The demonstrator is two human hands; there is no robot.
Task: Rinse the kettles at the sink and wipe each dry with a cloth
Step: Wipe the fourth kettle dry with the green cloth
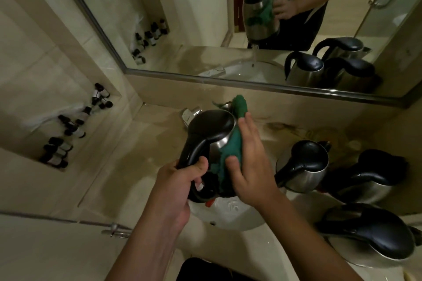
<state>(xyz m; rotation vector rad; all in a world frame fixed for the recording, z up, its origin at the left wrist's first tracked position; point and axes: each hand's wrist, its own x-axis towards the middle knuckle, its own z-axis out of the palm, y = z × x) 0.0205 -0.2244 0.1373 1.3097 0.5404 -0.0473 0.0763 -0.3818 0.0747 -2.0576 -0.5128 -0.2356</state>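
A steel kettle with a black lid (pixel 211 129) is held tilted over the white sink (pixel 230 217). My left hand (pixel 180 180) grips its black handle. My right hand (pixel 249 162) presses a green cloth (pixel 230 148) flat against the kettle's steel side, fingers straight. The cloth's upper end sticks up past the lid. In the mirror, water runs from the kettle into the basin. Three more steel kettles stand on the counter to the right: one (pixel 301 166) beside the sink, one (pixel 367 178) behind it, one (pixel 370 235) nearest me.
A chrome tap (pixel 190 114) sits behind the held kettle. A wall niche on the left holds several small dark-capped bottles (pixel 68 130). A large mirror (pixel 228 18) spans the wall above the wet beige counter (pixel 127 162).
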